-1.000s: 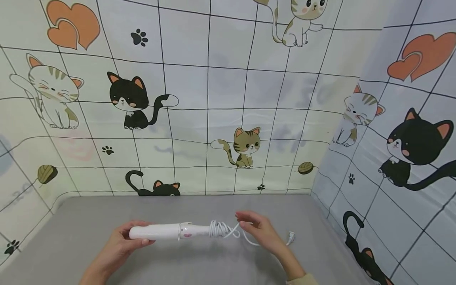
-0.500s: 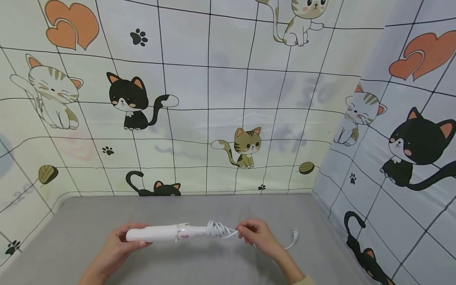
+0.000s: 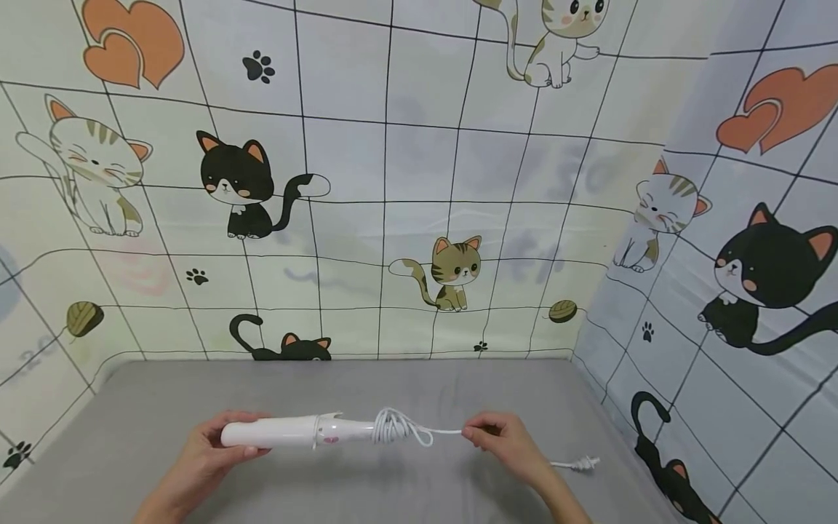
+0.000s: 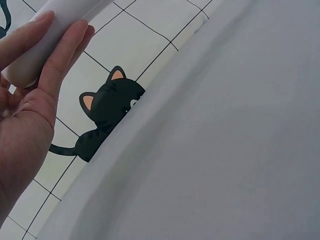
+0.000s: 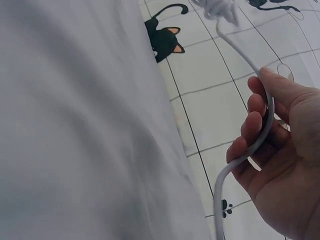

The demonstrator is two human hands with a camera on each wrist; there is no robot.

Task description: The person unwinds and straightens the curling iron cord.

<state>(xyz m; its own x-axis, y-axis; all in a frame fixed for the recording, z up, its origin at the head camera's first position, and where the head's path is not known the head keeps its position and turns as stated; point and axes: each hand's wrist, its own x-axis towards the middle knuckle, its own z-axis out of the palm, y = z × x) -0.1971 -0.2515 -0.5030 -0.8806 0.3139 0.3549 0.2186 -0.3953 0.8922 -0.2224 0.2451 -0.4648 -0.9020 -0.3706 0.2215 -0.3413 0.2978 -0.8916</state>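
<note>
While the left hand (image 3: 199, 458) gripped the thick end of a white wand (image 3: 271, 432), thumb on the near side and fingers round the far side, the right hand (image 3: 507, 440) pinched a length of white cord (image 3: 445, 432) between thumb and forefinger. From that pinch the cord ran across the other curled fingers and out past the little finger, as the right wrist view showed. Between the two hands the wand stretched sideways, held above the worktop (image 3: 366, 386), with a small pink mark (image 3: 331, 439) near its middle and a bundle of cord (image 3: 390, 426) wound round its slimmer end. Just beyond the right wrist a pale plug (image 3: 585, 463) showed; whether it touched the worktop could not be told. Behind the grey worktop rose a white backdrop (image 3: 347, 160) with a black grid, printed with cats, paw prints and orange hearts (image 3: 137, 40).
</note>
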